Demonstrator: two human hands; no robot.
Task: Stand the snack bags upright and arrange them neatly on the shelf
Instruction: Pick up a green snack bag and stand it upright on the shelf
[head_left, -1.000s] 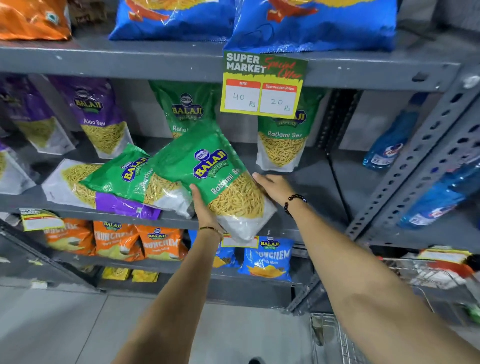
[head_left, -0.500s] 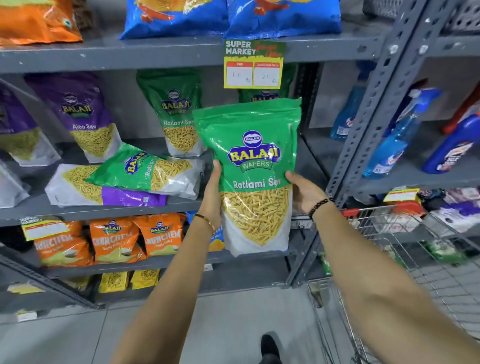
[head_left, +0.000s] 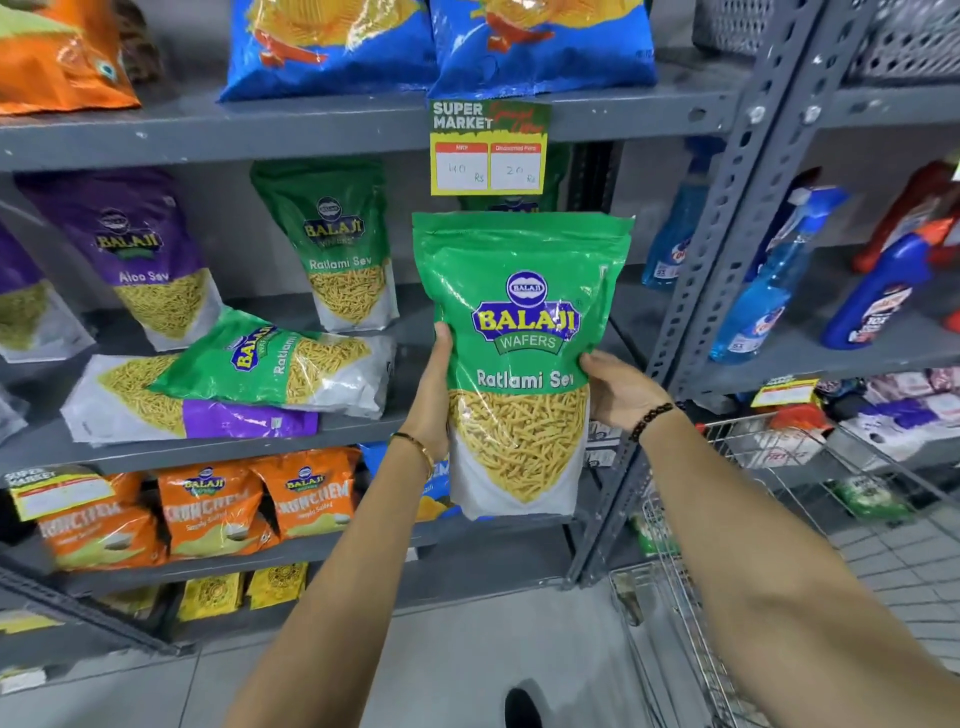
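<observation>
Head view: left hand (head_left: 434, 395) and right hand (head_left: 618, 392) clamped on opposite side edges of an upright green Ratlami Sev bag (head_left: 519, 364), held in the air off the front edge of the middle shelf (head_left: 208, 447). Toward that shelf's left front: another green bag (head_left: 280, 364) lying flat across a purple bag (head_left: 197, 415). Along the back edge: upright green bag (head_left: 343, 249) and purple Aloo Sev bag (head_left: 140, 254).

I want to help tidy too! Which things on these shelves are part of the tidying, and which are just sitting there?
Part of the job:
- green Ratlami Sev bag, held upright by the left hand and right hand
- fallen green bag
- flat purple bag under it
- middle shelf

Just sitting there:
- spray bottles
- shopping trolley
- price tag
- orange Crunchem bags
</observation>
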